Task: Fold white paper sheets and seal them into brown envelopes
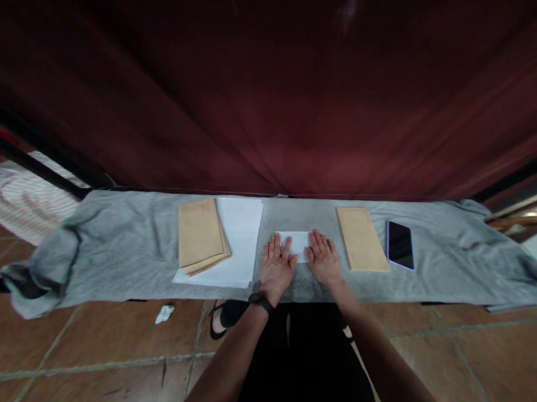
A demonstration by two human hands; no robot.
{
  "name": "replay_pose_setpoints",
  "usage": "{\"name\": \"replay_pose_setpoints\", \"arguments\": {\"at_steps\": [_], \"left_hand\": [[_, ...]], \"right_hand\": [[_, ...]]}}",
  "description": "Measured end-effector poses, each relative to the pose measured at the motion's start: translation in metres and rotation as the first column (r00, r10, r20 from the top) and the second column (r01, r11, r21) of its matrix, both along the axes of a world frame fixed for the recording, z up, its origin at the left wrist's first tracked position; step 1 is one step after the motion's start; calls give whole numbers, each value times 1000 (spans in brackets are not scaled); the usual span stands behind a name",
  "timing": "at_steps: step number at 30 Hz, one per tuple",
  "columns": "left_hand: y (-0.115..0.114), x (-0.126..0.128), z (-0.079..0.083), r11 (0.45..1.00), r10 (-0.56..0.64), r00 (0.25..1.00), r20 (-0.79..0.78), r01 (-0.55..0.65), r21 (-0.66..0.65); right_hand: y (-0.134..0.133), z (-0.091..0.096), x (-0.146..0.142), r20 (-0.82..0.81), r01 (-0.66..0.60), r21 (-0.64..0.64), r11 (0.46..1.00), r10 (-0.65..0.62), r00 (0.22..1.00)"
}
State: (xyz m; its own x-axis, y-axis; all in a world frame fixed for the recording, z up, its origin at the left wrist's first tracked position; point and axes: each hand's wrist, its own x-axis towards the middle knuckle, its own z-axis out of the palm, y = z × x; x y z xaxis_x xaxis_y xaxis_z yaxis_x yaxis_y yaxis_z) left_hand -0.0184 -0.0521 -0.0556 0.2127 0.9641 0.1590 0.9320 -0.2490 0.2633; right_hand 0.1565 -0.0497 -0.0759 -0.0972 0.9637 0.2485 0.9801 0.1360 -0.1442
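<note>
A small white piece of paper [298, 245], seemingly folded, lies on the grey cloth in front of me. My left hand [277, 265] rests flat on its left end, fingers spread, with a dark watch at the wrist. Over the right end lies my right hand [324, 260], also flat with fingers stretched out. To the left, several brown envelopes [200, 231] are fanned on top of larger white sheets [243, 238]. Just right of my right hand sits another brown envelope or stack of them [363, 239], face up.
A phone [400, 245] in a pale purple case lies right of the envelope. The grey cloth [127, 244] covers a long narrow surface. Behind it hangs a dark red curtain [263, 105]. A crumpled white scrap [165, 314] is on the tiled floor.
</note>
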Motion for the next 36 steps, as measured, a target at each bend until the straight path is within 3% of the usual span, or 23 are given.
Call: {"name": "replay_pose_setpoints", "arguments": {"at_steps": [7, 14, 25, 36], "left_hand": [[1, 0, 1, 1000, -20, 1000, 21, 20, -18], [-2, 0, 2, 998, -55, 998, 21, 55, -34], [-3, 7, 1, 997, -47, 998, -39, 45, -57], [-2, 11, 6, 998, -28, 994, -109, 21, -67]], "right_hand": [[-3, 8, -9, -49, 30, 17, 999, -29, 998], [-20, 13, -42, -102, -177, -15, 984, 175, 979], [-31, 0, -29, -13, -90, 60, 994, 91, 996], [-37, -8, -3, -25, 29, 81, 996, -27, 999]]}}
